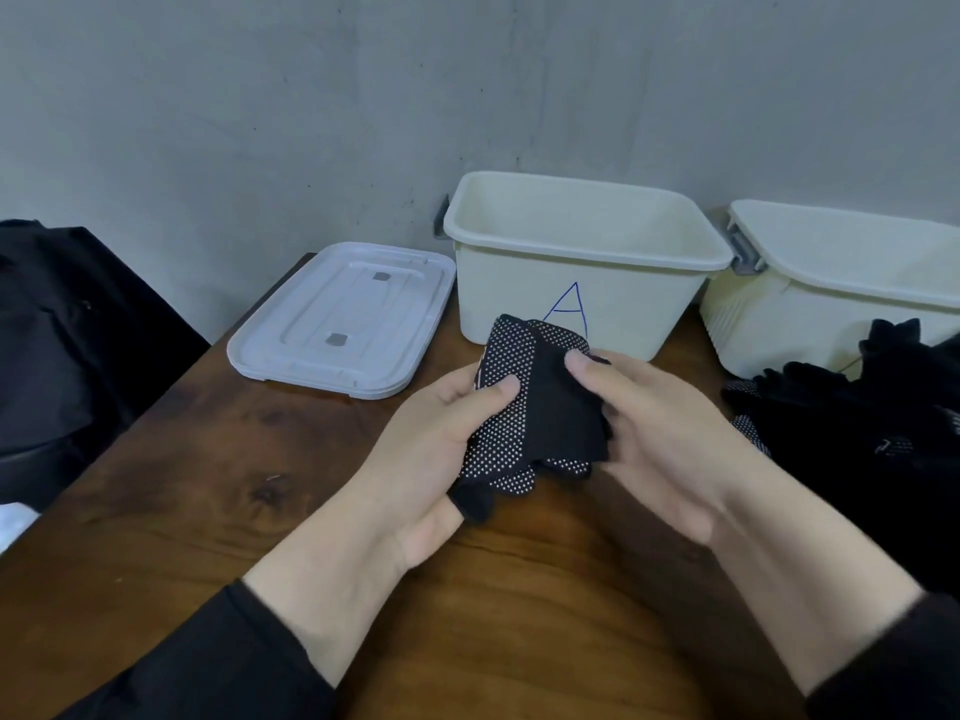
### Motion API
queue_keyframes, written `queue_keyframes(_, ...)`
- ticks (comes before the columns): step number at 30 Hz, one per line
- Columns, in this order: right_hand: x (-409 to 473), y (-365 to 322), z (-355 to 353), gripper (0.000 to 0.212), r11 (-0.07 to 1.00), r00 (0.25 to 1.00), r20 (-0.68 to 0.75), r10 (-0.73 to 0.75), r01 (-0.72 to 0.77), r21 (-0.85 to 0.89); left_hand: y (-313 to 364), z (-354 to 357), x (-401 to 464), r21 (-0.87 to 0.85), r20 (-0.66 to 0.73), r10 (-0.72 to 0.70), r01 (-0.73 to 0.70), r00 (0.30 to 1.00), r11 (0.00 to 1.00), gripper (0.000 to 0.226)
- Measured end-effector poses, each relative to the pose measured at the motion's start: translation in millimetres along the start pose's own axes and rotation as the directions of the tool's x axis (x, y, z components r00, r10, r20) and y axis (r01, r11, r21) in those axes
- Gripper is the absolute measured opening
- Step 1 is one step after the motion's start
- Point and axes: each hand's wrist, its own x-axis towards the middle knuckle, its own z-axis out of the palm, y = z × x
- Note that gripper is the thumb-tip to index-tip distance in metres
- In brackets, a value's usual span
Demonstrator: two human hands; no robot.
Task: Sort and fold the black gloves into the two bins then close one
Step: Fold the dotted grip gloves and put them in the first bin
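From my head camera, I am folding a black glove [535, 407] with white dots, holding it up just above the counter [208, 459]. To do this fold well, I think I should be keeping the edges lined up and pressing the fold flat with my thumbs, so it is not popping open when I drop it in. I should also be keeping the glove's fingers tucked in, because one tip is hanging out at the bottom.

My left hand [436, 449] is curling around the left side of the glove, with the thumb pressing on the dotted part. My right hand [660, 428] is pinching the right side, thumb on top and fingers hiding behind the cloth. Both hands are touching the glove and neither is spread out flat.

Just past my hands is sitting the bin marked A [587, 241], open at the top, and I cannot see any gloves in it. Beside my right hand is lying the pile of gloves [841, 423], in front of the second bin [852, 283]. Past my left hand is lying the lid [343, 319], flat on the counter.
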Motion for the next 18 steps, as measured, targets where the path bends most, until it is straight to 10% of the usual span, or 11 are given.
queue_keyframes(8, 8, -20, -4, 0.032, 0.999, 0.999, -0.013, -0.029, 0.029, 0.017, 11, 11, 9, 0.253, -0.071, 0.230, -0.206, 0.971, 0.945, 0.026)
queue_keyframes(18, 61, -167, -68, 0.030, 0.946, 0.935, -0.206, -0.290, 0.248, -0.208, 29, -34, 104, 0.798, -0.139, 0.735, -0.364, 0.664, 0.481, 0.044)
